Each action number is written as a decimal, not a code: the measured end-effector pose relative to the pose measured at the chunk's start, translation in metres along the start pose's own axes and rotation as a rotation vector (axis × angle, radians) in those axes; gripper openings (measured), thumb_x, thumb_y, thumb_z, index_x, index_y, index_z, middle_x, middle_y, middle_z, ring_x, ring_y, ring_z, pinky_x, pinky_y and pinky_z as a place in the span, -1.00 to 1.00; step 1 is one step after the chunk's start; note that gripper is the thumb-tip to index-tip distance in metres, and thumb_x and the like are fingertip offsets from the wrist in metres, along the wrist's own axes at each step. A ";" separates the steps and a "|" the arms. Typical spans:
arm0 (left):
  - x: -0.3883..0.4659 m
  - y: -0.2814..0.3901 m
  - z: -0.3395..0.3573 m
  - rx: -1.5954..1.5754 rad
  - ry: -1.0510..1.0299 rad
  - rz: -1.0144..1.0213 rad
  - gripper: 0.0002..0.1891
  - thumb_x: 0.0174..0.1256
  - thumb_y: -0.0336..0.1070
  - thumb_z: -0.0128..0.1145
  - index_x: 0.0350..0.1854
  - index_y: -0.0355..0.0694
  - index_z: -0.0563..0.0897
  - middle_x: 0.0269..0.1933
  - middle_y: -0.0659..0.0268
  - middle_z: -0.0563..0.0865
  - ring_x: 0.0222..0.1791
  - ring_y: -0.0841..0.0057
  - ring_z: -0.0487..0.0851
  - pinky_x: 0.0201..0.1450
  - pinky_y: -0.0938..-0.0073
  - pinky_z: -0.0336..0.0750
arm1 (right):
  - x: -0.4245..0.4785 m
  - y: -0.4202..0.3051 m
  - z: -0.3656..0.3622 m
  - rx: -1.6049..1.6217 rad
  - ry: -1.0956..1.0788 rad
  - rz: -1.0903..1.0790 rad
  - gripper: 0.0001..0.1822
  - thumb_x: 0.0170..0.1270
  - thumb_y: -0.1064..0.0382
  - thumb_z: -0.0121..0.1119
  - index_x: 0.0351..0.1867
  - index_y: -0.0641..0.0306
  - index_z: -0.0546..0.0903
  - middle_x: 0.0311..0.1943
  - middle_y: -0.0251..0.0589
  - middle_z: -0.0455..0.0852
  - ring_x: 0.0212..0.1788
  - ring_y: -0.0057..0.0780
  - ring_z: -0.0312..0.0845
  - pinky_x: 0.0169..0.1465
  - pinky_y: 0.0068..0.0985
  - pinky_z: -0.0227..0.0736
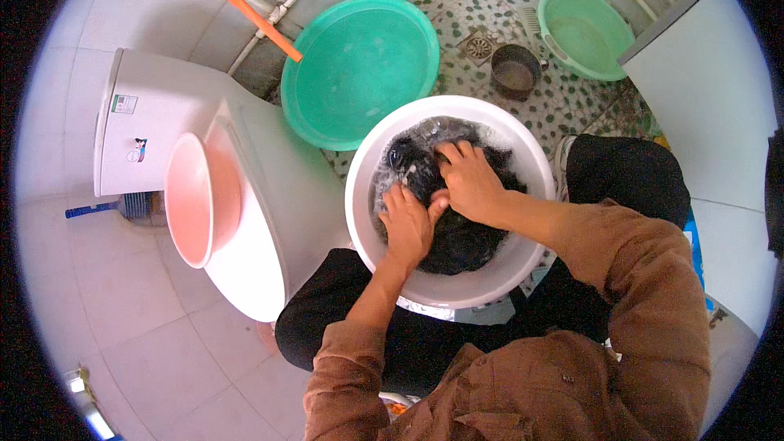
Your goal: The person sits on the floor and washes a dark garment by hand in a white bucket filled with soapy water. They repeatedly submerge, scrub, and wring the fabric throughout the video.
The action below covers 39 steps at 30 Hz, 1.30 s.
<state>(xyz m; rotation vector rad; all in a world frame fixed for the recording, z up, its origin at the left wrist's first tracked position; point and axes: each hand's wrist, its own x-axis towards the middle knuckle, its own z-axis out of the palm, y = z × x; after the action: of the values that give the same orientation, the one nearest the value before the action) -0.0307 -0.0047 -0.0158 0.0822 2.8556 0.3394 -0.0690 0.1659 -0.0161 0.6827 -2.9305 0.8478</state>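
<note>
A white plastic basin (450,297) stands between my knees with soapy water and a soaked dark cloth (468,242) in it. Both hands are on the cloth, close together. My left hand (408,223) lies at the left part of the cloth, its fingertips down at the wet folds. My right hand (468,180) is a little farther up and to the right, with bent fingers pressed into the cloth. Whether either hand grips a fold cannot be told, as the fingertips are partly hidden. White foam (392,180) lies along the left and upper edge of the water.
A large green basin (361,67) with water touches the white one's far side. Behind are a dark metal pot (516,70), a floor drain (479,47) and a light green basin (585,33). A pink basin (190,199) rests on the toilet (257,257) at left; an orange hose (260,21) hangs above.
</note>
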 end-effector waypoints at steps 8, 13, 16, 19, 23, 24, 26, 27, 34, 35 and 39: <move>0.020 0.001 -0.025 -0.633 0.227 -0.110 -0.25 0.53 0.29 0.00 0.08 -0.54 0.58 -0.08 -0.25 0.74 -0.01 -0.23 0.69 0.13 -0.07 0.49 | 0.012 -0.014 -0.009 0.270 0.072 0.238 -0.50 0.04 0.04 0.51 -0.21 0.53 0.75 0.11 0.02 0.71 0.14 -0.02 0.62 0.26 -0.25 0.49; -0.003 0.017 -0.072 -0.899 0.436 0.164 -0.44 0.56 0.06 0.12 0.20 -0.47 0.56 0.02 -0.03 0.74 0.05 0.21 0.69 0.19 0.24 0.52 | 0.008 -0.031 -0.046 0.634 0.271 0.086 -0.45 0.06 0.01 0.52 -0.07 0.46 0.74 0.15 0.06 0.68 0.19 -0.02 0.61 0.31 -0.27 0.45; -0.020 0.016 -0.093 -0.871 0.432 0.123 -0.45 0.52 0.00 0.20 0.22 -0.45 0.54 0.05 0.00 0.72 0.05 0.27 0.67 0.19 0.25 0.51 | 0.005 -0.041 -0.072 0.628 0.293 -0.080 -0.45 0.04 0.00 0.56 -0.09 0.45 0.75 0.25 0.04 0.62 0.24 -0.04 0.58 0.33 -0.24 0.42; -0.038 0.017 -0.096 -0.693 0.477 0.150 -0.46 0.42 -0.03 0.32 0.16 -0.44 0.55 -0.01 -0.10 0.71 -0.01 0.06 0.70 0.12 0.16 0.54 | -0.004 -0.037 -0.083 0.671 0.341 -0.187 -0.49 0.05 -0.02 0.55 -0.13 0.40 0.76 0.30 0.02 0.58 0.26 -0.06 0.56 0.35 -0.23 0.41; -0.066 0.022 -0.074 -0.260 0.421 0.390 -0.29 0.00 -0.19 0.60 0.13 -0.38 0.48 0.02 -0.02 0.57 0.05 0.00 0.54 0.10 0.05 0.39 | -0.021 -0.028 -0.101 0.933 0.268 0.102 -0.48 0.35 -0.03 0.32 0.14 0.35 0.61 0.35 0.13 0.46 0.43 -0.01 0.36 0.46 -0.19 0.26; -0.069 0.029 -0.073 -0.246 0.400 0.493 -0.29 -0.07 -0.21 0.62 0.11 -0.36 0.49 0.02 0.01 0.57 0.05 0.01 0.53 0.08 0.05 0.36 | -0.027 -0.018 -0.092 0.808 0.261 0.145 -0.38 0.35 -0.10 0.30 0.26 0.31 0.56 0.41 0.26 0.36 0.45 0.12 0.29 0.51 -0.10 0.18; -0.076 0.030 -0.058 -0.219 0.375 0.668 -0.26 -0.21 -0.28 0.62 0.09 -0.30 0.49 0.06 0.04 0.56 0.10 0.02 0.51 0.14 0.02 0.28 | -0.043 -0.018 -0.088 0.543 0.170 0.136 -0.32 0.32 -0.15 0.32 0.29 0.30 0.55 0.43 0.35 0.29 0.44 0.26 0.25 0.53 -0.03 0.12; -0.079 0.027 -0.055 -0.163 0.334 0.741 -0.23 -0.19 -0.23 0.62 0.14 -0.30 0.48 0.12 0.00 0.55 0.14 -0.03 0.48 0.14 -0.03 0.30 | -0.052 -0.018 -0.087 0.408 0.127 0.135 -0.29 0.30 -0.18 0.33 0.31 0.30 0.54 0.45 0.40 0.25 0.44 0.33 0.23 0.54 0.00 0.09; -0.078 0.019 -0.019 -0.200 0.047 0.569 -0.34 0.04 -0.23 0.40 0.18 -0.32 0.39 0.32 -0.02 0.35 0.44 -0.08 0.24 0.33 -0.16 0.14 | -0.062 -0.021 -0.060 0.140 -0.045 0.111 -0.54 0.24 0.00 0.27 0.03 0.30 0.69 0.46 0.16 0.32 0.47 0.42 0.10 0.31 0.28 0.31; -0.072 0.016 -0.014 -0.239 0.007 0.512 -0.32 0.06 -0.25 0.37 0.23 -0.34 0.36 0.33 -0.04 0.34 0.44 -0.08 0.24 0.35 -0.15 0.13 | -0.054 -0.021 -0.055 0.122 -0.074 0.133 -0.59 0.26 0.03 0.22 -0.05 0.34 0.73 0.44 0.13 0.35 0.48 0.39 0.09 0.29 0.29 0.31; -0.042 0.008 -0.007 -0.417 -0.181 0.246 -0.25 0.16 -0.24 0.26 0.38 -0.37 0.24 0.30 -0.08 0.35 0.38 -0.08 0.28 0.37 -0.14 0.13 | -0.018 0.003 -0.015 0.001 -0.035 0.052 -0.64 0.29 0.09 0.16 -0.27 0.38 0.78 0.37 0.12 0.43 0.45 0.28 0.14 0.29 0.18 0.27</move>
<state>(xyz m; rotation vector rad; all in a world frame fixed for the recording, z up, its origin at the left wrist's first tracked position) 0.0078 -0.0025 0.0033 0.3635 2.5393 0.9175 -0.0552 0.1836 -0.0071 0.6304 -2.9909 0.8501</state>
